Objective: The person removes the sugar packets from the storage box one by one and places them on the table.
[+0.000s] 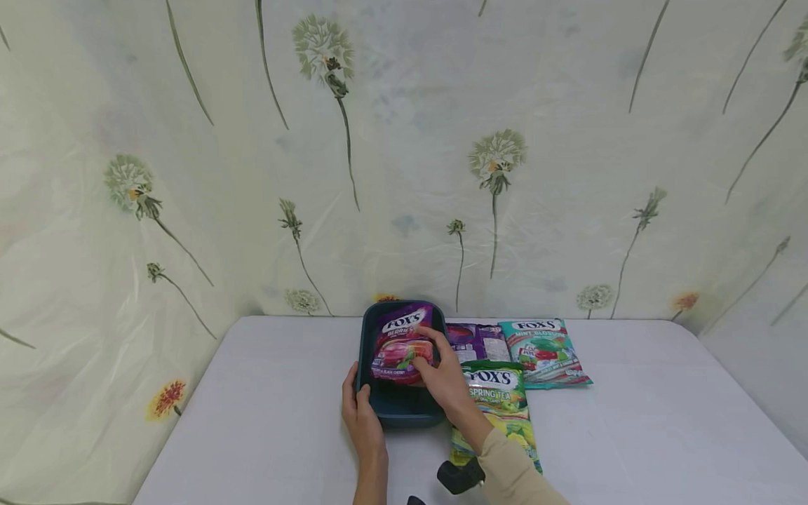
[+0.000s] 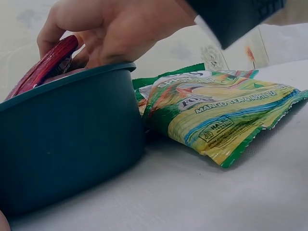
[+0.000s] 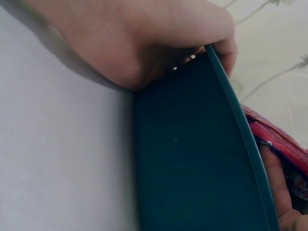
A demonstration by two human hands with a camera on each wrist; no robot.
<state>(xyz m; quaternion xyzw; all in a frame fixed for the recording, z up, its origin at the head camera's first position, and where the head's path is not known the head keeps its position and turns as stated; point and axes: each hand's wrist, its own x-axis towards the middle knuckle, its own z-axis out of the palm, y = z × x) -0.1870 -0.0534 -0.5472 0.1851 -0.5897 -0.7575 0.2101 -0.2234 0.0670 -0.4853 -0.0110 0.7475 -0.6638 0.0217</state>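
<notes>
A dark teal plastic tub (image 1: 404,421) stands on the table, and my left hand (image 1: 365,417) grips its left side with the thumb over the rim. In the right wrist view the left hand (image 3: 144,43) shows against the tub's wall (image 3: 192,149). My right hand (image 1: 445,375) reaches over the tub's right rim and holds a purple-red Fox's Berries candy bag (image 1: 400,344), thumb and fingers on it. That bag lies slanted within the tub. From the left wrist view, the right hand (image 2: 113,29) bends over the rim at the candy bag's edge (image 2: 48,62).
Right of the tub lies a green-yellow Fox's Spring Tea bag (image 1: 499,407), partly under the right forearm. Behind it rest a purple candy bag (image 1: 482,344) and a teal Fox's Mint Blossom bag (image 1: 546,354). A flowered curtain (image 1: 404,175) hangs along the table's back edge.
</notes>
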